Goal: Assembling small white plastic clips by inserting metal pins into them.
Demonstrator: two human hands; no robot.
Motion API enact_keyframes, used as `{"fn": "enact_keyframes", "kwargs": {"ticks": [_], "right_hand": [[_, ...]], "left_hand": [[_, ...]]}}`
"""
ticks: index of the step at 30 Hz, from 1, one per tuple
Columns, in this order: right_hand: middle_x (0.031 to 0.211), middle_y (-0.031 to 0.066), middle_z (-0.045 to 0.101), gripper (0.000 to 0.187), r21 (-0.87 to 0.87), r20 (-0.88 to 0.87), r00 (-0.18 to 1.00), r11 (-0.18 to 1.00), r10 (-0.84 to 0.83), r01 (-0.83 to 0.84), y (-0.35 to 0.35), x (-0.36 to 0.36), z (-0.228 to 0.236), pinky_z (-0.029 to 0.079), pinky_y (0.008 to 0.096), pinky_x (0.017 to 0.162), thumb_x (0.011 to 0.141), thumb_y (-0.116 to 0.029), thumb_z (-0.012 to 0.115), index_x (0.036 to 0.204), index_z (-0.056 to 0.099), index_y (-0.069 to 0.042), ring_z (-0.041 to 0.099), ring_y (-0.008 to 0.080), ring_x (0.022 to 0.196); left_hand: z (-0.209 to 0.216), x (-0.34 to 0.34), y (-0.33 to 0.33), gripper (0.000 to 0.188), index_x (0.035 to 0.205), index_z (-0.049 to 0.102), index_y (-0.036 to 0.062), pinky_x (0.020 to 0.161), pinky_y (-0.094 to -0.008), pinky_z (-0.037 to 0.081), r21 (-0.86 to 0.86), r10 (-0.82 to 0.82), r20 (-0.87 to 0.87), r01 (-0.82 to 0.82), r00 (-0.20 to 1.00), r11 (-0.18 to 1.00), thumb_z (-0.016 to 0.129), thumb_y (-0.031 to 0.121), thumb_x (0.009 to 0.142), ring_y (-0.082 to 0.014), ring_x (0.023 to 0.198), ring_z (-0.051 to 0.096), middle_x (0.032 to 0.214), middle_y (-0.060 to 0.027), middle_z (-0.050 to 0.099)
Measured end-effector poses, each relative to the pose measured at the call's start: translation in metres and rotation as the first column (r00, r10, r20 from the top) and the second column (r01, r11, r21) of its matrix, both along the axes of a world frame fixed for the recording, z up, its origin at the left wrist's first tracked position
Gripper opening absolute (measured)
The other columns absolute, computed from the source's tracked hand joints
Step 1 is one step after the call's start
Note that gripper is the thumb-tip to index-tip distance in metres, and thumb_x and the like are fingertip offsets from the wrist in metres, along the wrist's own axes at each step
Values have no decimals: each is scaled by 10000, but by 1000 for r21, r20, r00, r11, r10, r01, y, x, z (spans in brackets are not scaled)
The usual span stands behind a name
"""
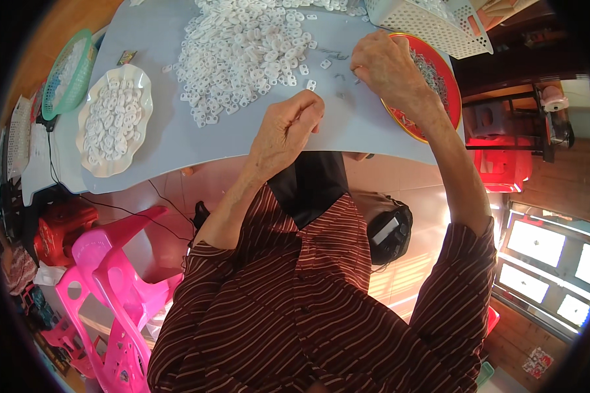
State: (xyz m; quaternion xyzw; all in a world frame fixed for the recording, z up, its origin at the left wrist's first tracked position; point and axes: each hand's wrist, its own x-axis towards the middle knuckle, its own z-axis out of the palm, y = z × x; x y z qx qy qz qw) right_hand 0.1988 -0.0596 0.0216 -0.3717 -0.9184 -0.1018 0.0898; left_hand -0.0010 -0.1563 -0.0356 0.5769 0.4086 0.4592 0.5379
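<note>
My left hand [288, 128] is closed in a fist just over the front part of the grey table [203, 147]. Whatever its curled fingers hold, if anything, is hidden. My right hand [388, 69] has its fingers bent down and drawn together beside the left rim of a round red tray [450, 73] with a yellow edge. Its fingertips are partly hidden, so I cannot make out what is in them. Small metal pieces [432, 77] fill the tray, and several lie loose on the tabletop. A large heap of white two-holed plastic pieces [242, 56] spreads beyond my left hand.
Similar white pieces fill a scalloped white dish [146, 95] at left. Past it stands a green basket [85, 75]. A white perforated basket [455, 36] sits at the far right. Below are a pink plastic chair [108, 262], a black bag [390, 236] and a cable [121, 208].
</note>
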Motion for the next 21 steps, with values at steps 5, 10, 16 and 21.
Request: {"fn": "enact_keyframes", "kwargs": {"ticks": [5,10,16,21], "right_hand": [[789,56,613,75,-49,108,992,997,-62,67,-2,-16,-5,388,412,786,735,-73,620,684,666,-43,553,248,909],[891,60,632,65,-105,83,986,982,-148,156,-3,-21,-9,371,420,836,728,-63,607,730,660,-25,533,238,987],[832,103,628,72,-14,46,993,994,-107,108,-6,-27,-16,368,428,821,693,-28,604,734,661,-11,545,266,956],[804,96,628,72,84,-22,988,985,-151,152,-15,-27,-9,407,430,752,691,-54,622,742,647,-11,580,264,879]], "left_hand": [[2,2,0,234,833,538,14,551,-228,353,41,30,-3,-30,1000,999,468,207,943,-79,602,431,676,-11,499],[-2,5,0,235,816,522,19,490,-232,325,96,57,32,-60,998,994,463,210,938,-71,543,366,612,-7,443],[-2,4,0,220,808,522,23,485,-234,322,103,53,39,-57,998,993,455,188,938,-71,541,362,609,-4,438],[-2,4,1,211,803,520,24,479,-234,325,151,48,35,-53,998,987,449,171,936,-71,528,361,605,-10,432]]}}
